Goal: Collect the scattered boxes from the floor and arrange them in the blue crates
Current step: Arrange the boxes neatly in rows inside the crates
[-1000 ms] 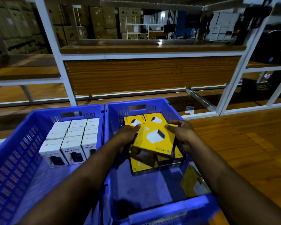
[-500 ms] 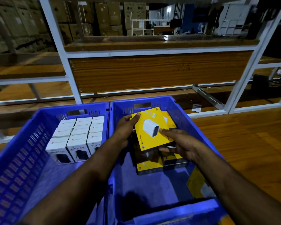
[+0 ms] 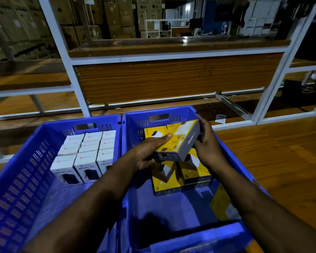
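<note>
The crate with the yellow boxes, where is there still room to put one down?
Bare floor shows in the right crate between the yellow boxes and its near wall. The far end is crowded. The left crate has bare floor nearer than the white boxes.

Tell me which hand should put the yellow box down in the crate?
Probably the left hand. It grips the yellow box from below with the thumb on top, carrying its weight. The right hand only steadies the far end. The box is tilted over the stacked yellow boxes in the right crate.
</note>
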A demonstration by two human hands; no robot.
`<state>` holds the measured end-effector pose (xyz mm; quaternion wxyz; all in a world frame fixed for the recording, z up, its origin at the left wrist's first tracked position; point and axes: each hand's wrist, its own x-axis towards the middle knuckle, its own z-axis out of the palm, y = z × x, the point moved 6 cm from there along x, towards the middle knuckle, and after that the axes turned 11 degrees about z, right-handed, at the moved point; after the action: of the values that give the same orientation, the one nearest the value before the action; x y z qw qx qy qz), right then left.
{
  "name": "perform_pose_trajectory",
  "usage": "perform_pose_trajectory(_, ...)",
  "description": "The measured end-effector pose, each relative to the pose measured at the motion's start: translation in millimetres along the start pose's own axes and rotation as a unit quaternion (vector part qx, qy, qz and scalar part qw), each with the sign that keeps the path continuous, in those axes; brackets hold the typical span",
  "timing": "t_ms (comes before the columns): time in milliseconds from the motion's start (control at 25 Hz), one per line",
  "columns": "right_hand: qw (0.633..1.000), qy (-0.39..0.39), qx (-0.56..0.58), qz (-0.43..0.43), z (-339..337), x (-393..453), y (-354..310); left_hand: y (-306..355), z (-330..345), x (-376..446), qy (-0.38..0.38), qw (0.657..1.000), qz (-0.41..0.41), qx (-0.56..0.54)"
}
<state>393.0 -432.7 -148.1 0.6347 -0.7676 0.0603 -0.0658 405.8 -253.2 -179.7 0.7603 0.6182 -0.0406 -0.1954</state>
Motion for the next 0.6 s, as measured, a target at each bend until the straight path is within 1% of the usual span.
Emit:
perform_pose_trajectory(80,0.992,-0.015,0.084,0.096,3,-4,4,3,-6,4,0.021,0.999,0.039,-0.007)
perform_pose_trajectory(160,0.987,-0.049,0.090,0.120,8,-9,3,4,-10,5,0.036,0.998,0.059,0.008)
perform_pose_trajectory(240,0.989,-0.068,0.061,0.116,12,-11,3,6,-10,4,0.033,0.997,0.069,0.025)
perform_pose_trajectory(320,0.997,-0.024,0.012,0.071,6,-14,-3,7,-3,2,0.019,0.995,0.078,0.063)
perform_pose_trajectory(400,0.996,0.031,-0.080,-0.024,2,-22,-17,6,7,-2,-0.003,0.994,0.065,0.083)
perform_pose_trajectory(440,0.990,0.036,-0.121,-0.067,4,-28,-23,3,12,-4,-0.028,0.996,0.044,0.068)
perform_pose_trajectory(480,0.985,0.025,-0.140,-0.097,9,-32,-26,-1,15,-4,-0.054,0.997,0.026,0.046)
perform_pose_trajectory(520,0.984,-0.003,-0.136,-0.112,15,-35,-26,-4,16,-4,-0.081,0.997,0.010,0.016)
perform_pose_trajectory(600,0.985,-0.075,-0.104,-0.114,28,-37,-21,-5,14,-6,-0.110,0.993,-0.001,-0.032)
